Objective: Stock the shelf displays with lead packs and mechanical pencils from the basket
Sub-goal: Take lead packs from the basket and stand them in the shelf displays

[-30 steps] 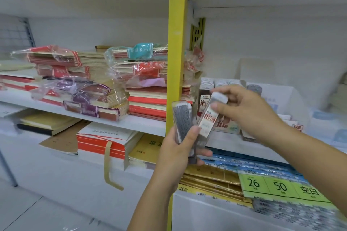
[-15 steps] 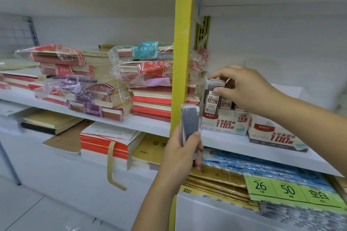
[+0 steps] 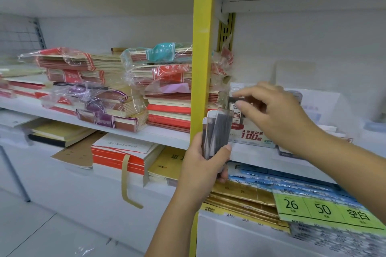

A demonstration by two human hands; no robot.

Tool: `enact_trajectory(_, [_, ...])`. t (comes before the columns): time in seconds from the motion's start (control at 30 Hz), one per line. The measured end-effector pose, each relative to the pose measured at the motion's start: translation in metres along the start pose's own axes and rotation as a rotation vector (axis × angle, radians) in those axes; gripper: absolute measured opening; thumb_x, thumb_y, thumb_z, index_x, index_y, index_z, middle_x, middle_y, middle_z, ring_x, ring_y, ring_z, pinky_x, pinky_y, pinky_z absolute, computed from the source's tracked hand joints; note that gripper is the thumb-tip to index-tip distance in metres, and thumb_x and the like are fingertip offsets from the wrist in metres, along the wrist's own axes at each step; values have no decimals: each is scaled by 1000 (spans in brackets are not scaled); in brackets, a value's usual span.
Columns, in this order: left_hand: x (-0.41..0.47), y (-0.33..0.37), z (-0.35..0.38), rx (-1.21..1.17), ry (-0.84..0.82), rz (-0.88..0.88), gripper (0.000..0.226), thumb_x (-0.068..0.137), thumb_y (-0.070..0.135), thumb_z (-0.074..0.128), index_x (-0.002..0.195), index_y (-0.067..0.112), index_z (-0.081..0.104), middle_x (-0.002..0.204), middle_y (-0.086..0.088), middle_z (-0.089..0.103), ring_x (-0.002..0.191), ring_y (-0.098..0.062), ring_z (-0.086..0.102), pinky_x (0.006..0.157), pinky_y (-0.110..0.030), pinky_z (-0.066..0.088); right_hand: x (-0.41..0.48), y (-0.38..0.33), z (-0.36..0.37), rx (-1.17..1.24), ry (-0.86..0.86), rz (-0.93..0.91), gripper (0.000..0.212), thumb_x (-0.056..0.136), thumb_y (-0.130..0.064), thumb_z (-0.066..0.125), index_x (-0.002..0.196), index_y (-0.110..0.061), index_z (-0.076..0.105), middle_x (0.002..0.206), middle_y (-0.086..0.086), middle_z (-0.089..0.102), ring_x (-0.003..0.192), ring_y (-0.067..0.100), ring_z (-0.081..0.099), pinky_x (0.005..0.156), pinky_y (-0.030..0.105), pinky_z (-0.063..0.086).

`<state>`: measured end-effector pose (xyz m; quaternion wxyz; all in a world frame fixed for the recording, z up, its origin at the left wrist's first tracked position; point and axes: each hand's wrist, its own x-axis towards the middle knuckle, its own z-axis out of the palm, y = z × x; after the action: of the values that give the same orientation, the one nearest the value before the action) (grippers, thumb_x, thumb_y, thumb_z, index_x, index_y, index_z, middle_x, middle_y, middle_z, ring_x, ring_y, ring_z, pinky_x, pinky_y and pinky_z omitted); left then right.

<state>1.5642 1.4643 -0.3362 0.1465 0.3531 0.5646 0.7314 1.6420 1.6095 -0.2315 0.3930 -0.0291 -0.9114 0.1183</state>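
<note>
My left hand (image 3: 200,165) grips a bundle of clear lead packs (image 3: 217,131) full of dark leads, held upright in front of the yellow post. My right hand (image 3: 273,115) reaches over the white display box (image 3: 252,135) printed with a red "100" on the middle shelf. Its thumb and forefinger pinch the top of one lead pack (image 3: 235,108) that stands in the box's left end. Motion blur hides the fingertips' exact hold. A second display box (image 3: 292,152) sits to the right, mostly behind my right forearm.
A yellow upright post (image 3: 203,58) divides the shelving. Plastic-wrapped notebook stacks (image 3: 163,89) fill the shelf to its left. Below lie gold packs (image 3: 240,196), blue packs (image 3: 292,179) and a green price tag (image 3: 325,208) reading 26 and 50.
My right hand took one lead pack from the bundle, carried it right to the display box and lowered it in. My left hand stayed put with the bundle.
</note>
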Motion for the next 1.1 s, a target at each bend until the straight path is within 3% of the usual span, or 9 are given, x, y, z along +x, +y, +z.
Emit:
enact_trajectory(0.1, [-2,1,4,47,7,35,21,90,26,71,101,41,60,73,4,61,52,-11,57,51,-20,49,-19,-16,4,386,-171,203,35,73,-62,58,103,-44,61,81,-8,65,71,6,63,60,17,50])
enact_trajectory(0.2, [-5,1,10,74,-12,53,24,85,29,74,99,42,60,74,9,60,55,-9,58,51,-18,49,-25,-16,8,425,-155,270,20,82,-45,67,98,-35,62,74,1,67,62,8,65,55,21,50])
enact_trajectory(0.33, [-9,2,13,30,-69,12,34,72,51,75,103,47,61,73,3,62,57,-8,57,53,-19,49,-29,-10,0,568,-135,355,8,90,-26,64,98,-25,66,71,-4,68,60,6,63,55,19,51])
enact_trajectory(0.47, [-11,3,8,-7,-89,-29,39,75,60,76,107,45,61,66,1,62,55,-11,53,56,-22,50,-36,-1,-11,658,-151,431,25,95,-14,52,110,-30,64,93,-10,74,70,8,66,63,16,52])
enact_trajectory(0.57, [-10,2,5,-36,-67,-56,42,79,44,77,117,35,61,70,5,67,54,-10,53,54,-23,50,-45,5,-18,672,-157,433,36,96,-9,50,118,-34,62,103,-15,73,85,10,70,71,22,56])
enact_trajectory(0.67, [-11,2,3,-79,-39,-53,33,88,26,76,117,33,62,80,1,71,54,-10,52,52,-23,49,-54,8,-21,748,-140,463,39,92,-4,56,115,-35,64,101,-14,74,87,10,72,71,24,56])
enact_trajectory(0.8, [-10,2,5,-120,37,-40,31,88,16,75,110,35,63,88,-3,74,52,-10,49,49,-22,47,-59,11,-25,696,-225,477,36,85,-3,67,101,-35,72,98,-14,74,84,7,71,65,17,55])
enact_trajectory(1.0, [-5,7,2,-95,25,23,28,88,15,76,101,37,66,72,3,68,50,-11,47,48,-24,46,-54,6,-29,318,-310,348,8,76,-31,78,82,-36,74,83,-20,71,77,-1,65,67,17,53])
enact_trajectory(1.1, [-3,9,5,-75,-3,46,25,89,19,75,103,37,65,70,1,64,50,-12,48,49,-25,47,-53,-1,-30,223,-402,236,29,83,-22,73,99,-44,65,93,-29,65,76,0,62,67,23,56])
